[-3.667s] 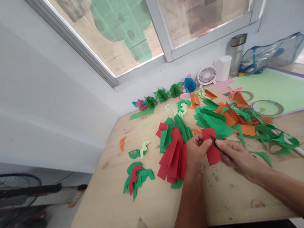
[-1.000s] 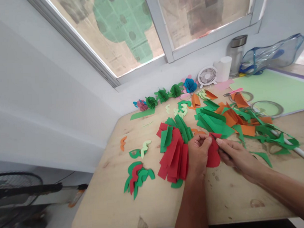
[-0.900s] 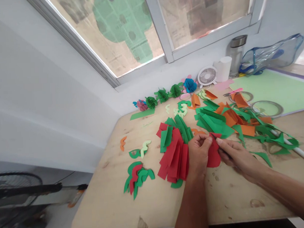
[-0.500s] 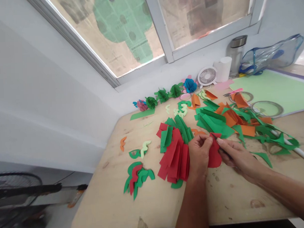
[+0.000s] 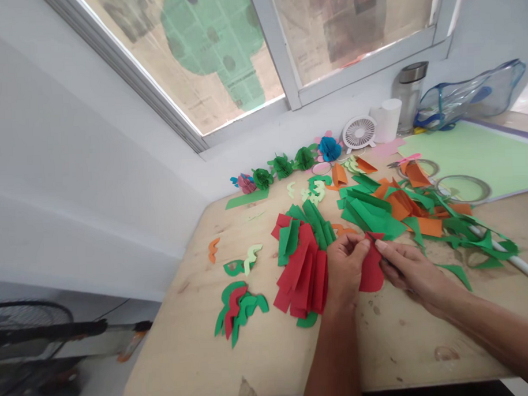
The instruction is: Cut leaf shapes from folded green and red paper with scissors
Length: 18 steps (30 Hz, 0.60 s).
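Observation:
Red paper (image 5: 371,273) is pinched between the thumb and fingers of my left hand (image 5: 346,263), its rounded lower part hanging down. My right hand (image 5: 407,268) is closed round dark scissors (image 5: 391,265), mostly hidden by the fingers. Their thin blade lies against the top of the red paper, close to my left fingertips. Just left of my left hand is a pile of folded red paper pieces (image 5: 302,272), with folded green pieces (image 5: 317,224) behind it. Farther left lie cut wavy green and red shapes (image 5: 239,305).
Green and orange scraps (image 5: 403,207) spread behind my hands, near tape rolls (image 5: 464,188) and a white stick (image 5: 517,261). Paper flowers (image 5: 282,165), a small white fan (image 5: 359,132), a bottle (image 5: 411,94) and a clear bag (image 5: 472,95) line the wall.
Both hands stay in nearly the same place. The red paper has shifted very slightly left, and the blade still lies at its top.

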Tool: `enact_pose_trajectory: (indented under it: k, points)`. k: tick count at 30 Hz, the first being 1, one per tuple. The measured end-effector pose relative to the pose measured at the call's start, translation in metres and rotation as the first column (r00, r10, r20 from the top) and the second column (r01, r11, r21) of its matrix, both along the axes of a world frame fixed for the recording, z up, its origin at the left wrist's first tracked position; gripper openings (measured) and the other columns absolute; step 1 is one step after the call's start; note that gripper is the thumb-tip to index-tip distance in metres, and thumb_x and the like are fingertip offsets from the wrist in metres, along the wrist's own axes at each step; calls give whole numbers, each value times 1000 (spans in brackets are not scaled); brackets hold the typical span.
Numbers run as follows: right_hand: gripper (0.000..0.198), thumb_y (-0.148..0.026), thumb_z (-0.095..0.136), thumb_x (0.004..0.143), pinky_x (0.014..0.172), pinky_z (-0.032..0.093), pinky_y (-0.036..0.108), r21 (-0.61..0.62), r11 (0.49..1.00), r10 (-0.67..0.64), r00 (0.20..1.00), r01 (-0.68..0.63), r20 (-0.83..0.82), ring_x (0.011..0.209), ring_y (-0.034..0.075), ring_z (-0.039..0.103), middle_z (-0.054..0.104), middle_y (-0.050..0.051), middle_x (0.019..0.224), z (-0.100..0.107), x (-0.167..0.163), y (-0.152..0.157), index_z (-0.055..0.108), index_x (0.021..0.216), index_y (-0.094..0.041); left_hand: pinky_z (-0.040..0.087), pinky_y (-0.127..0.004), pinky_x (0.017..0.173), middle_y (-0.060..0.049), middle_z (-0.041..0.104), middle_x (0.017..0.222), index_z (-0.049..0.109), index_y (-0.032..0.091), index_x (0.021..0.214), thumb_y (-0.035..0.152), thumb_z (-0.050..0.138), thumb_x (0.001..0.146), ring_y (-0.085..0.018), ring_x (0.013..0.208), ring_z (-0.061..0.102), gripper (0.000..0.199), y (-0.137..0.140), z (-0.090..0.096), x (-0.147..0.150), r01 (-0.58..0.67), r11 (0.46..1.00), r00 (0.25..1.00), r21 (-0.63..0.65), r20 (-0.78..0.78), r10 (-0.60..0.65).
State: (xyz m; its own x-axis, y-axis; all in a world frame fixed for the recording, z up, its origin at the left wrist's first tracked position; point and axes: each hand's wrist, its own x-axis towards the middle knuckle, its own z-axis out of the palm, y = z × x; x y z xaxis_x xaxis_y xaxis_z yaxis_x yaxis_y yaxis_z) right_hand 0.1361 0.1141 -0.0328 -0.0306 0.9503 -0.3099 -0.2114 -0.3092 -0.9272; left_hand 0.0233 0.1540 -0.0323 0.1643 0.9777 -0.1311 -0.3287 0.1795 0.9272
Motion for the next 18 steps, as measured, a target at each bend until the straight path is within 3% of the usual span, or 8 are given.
enact_pose_trajectory:
  k: [18]
  points:
    - [48,-63,54,80,42,8,25,11,1000,-2,1000,2,1,43,8,15,28,-9,46,-2,1,1,39,60,-22,42,-23,67,1,57,65,59,16,62,23,68,65,-10,63,50,12,1,2,1,15,1000,1000,-1,-2,-15]
